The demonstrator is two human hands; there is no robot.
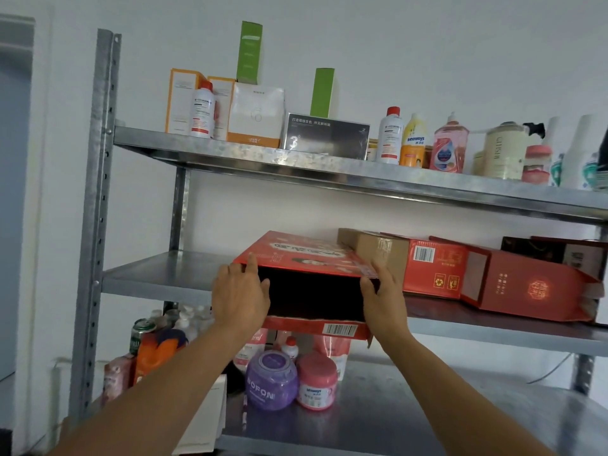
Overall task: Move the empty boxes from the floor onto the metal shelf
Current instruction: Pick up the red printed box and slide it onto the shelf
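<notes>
Left hand [241, 296] and right hand [383, 297] each grip a side of the red box [306, 258], centre frame; open end faces outward, likely for sliding onto the metal shelf [158, 281]

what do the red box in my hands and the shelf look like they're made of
Red box: looks like thin printed cardboard with a glossy face; its open end shows a dark hollow and a raw torn edge by the barcode.
Shelf: looks like galvanized steel; grey, mottled sheen, punched holes up the post.

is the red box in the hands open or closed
Open: the red box shows a dark hollow end facing the camera, flap hanging below; left hand and right hand grip its sides.
</notes>
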